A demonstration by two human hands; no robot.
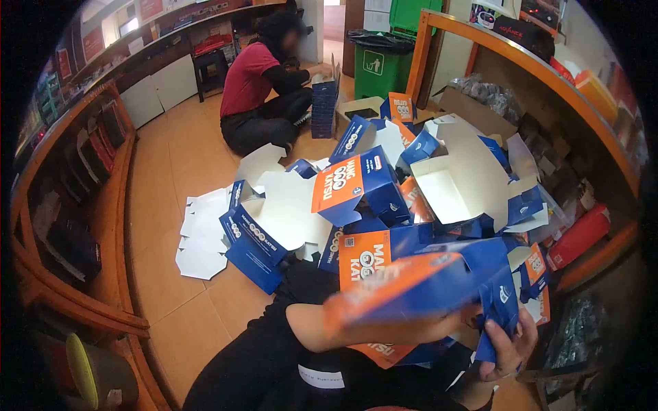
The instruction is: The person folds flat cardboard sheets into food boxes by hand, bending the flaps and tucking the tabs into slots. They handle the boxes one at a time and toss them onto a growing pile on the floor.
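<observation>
A blue and orange cardboard food box [439, 281] is in front of me, partly folded and smeared by motion. The fingers of my right hand [508, 346] are curled round the blue flap at its right end. My left forearm crosses below the box from the left. Only a bit of my left hand [470, 315] shows at the box's right end, its fingers hidden behind the cardboard. Just beyond lies another printed box [363, 257], and a closed box [356, 181] rests higher on the heap.
An open box [445, 192] and several folded boxes are heaped ahead. A flat white carton sheet [203, 236] lies on the tiled floor. Another person [250, 89] sits beyond, by a stack of flat blue boxes [324, 109]. A green bin [377, 68] and wooden shelves [113, 240] stand around.
</observation>
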